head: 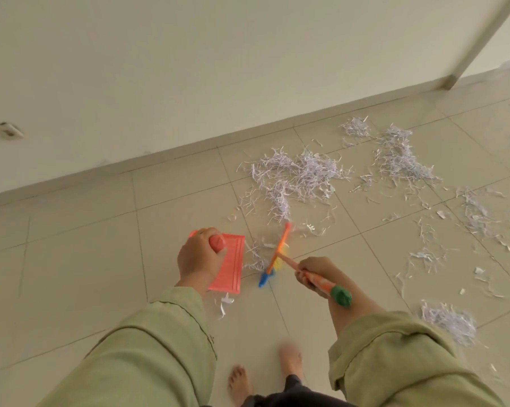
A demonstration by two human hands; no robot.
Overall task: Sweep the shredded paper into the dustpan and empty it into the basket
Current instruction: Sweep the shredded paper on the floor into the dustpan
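Shredded paper (pixel 294 177) lies mostly beyond-right of your hands. Left hand (pixel 199 257) grips dustpan (pixel 228 267); nearer right hand (pixel 314 273) grips broom (pixel 277 252).

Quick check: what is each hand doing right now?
Left hand: grips the dustpan handle.
Right hand: grips the broom handle.

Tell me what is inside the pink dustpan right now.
The visible part of the dustpan is bare ribbed plastic, with no shreds showing. The left hand gripping its handle covers the rear part, so that stays unknown. A small clump of shredded paper lies just outside its lip.
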